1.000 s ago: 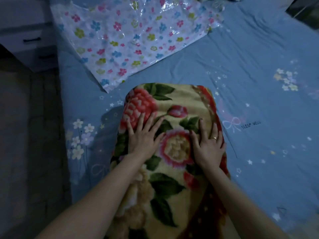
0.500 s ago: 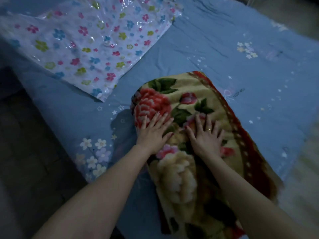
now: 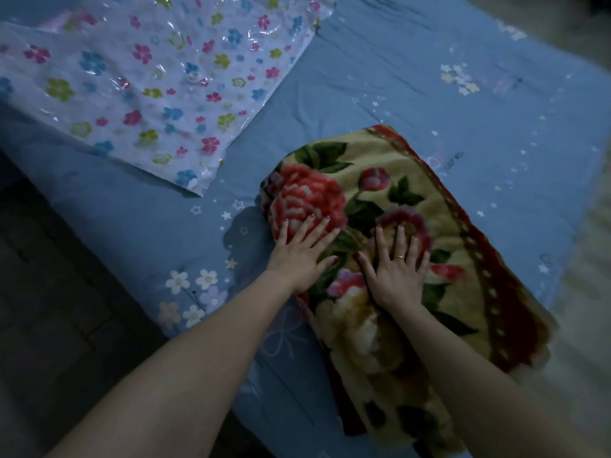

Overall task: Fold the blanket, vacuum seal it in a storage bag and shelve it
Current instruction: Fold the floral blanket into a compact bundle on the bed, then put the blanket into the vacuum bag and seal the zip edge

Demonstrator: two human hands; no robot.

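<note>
We saw the storage bag lying flat on the bed, up and to the left, its clear plastic printed with pink, blue and green flowers and shining in wrinkles. We could make out nothing inside it; a small round fitting showed near its middle. It lay apart from the blanket, with a strip of blue sheet between them.

The blanket sat folded into a long thick bundle near the bed's near corner, cream plush with big red and pink flowers, green leaves and a dark red border along its right edge. Our left hand pressed flat on the red flower at the bundle's left edge, fingers straight and spread wide. Our right hand pressed flat just beside it, fingers likewise spread, a gold ring on one finger. Neither hand gripped anything.

On the sheet just beyond the blanket's right edge small dark lettering was printed beside a faint bow, too small for us to read with certainty. White stars and flower clusters dotted the sheet. A dark floor lay to the left of the bed.
</note>
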